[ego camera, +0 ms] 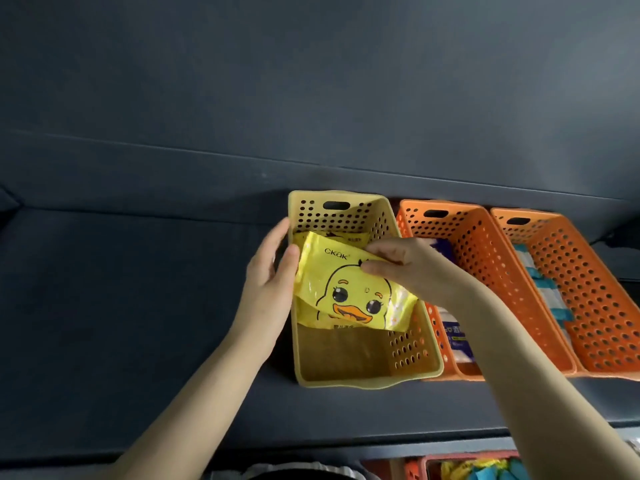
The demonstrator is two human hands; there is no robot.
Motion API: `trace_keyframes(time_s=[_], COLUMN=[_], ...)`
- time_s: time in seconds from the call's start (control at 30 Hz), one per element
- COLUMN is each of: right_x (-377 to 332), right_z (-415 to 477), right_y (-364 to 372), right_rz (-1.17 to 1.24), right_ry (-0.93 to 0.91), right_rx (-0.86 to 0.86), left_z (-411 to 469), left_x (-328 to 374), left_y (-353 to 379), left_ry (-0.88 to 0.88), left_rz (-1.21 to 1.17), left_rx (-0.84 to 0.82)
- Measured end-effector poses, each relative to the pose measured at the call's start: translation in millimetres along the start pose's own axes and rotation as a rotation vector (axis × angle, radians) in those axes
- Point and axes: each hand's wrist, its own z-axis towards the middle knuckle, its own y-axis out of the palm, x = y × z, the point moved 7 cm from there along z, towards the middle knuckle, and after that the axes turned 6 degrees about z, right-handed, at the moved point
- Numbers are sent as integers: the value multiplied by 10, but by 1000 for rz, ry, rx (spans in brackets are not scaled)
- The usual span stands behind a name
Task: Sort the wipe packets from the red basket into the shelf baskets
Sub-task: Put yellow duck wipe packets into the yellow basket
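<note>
Right grip (405, 268) pinching duck packet (353, 289) edge; left grip (273, 271) clasping yellow basket (408, 344) rim.

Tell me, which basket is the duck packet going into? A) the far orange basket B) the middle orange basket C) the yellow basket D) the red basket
C: the right hand holds the yellow duck packet over the inside of the yellow basket, while the left hand grips that basket's side wall.
</note>
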Motion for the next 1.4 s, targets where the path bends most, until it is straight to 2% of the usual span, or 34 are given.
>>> trace_keyframes(time_s=[0.1, 0.27, 0.37, 0.43, 0.63, 0.8, 1.0, 1.17, 1.4], right_x=[-3, -38, 70, 149, 381, 390, 413, 319, 295], right_z=[-33, -32, 12, 44, 178, 183, 162, 49, 46], right_y=[82, 210, 450, 624, 804, 895, 914, 877, 917], right_rz=[-77, -352, -462, -471, -361, -353, -364, -394, -382], right_ry=[62, 59, 63, 69, 96, 119, 150, 105, 100], right_rx=[-123, -205, -352, -431, -419, -528, -407, -265, -288], left_z=[23, -20, -23, -2, 19, 29, 40, 52, 40], left_x=[-97, -232, -241, -203, -163, -139, -171, -173, -172], left_y=[47, 83, 96, 113, 185, 171, 175, 177, 177], left_ry=[-37, -70, -75, -70, -104, -48, -65, -72, -62], left_rz=[154, 117, 176, 241, 260, 393, 441, 447, 453], left_rx=[-19, -15, -28, -21, 62, 86, 87, 75, 89])
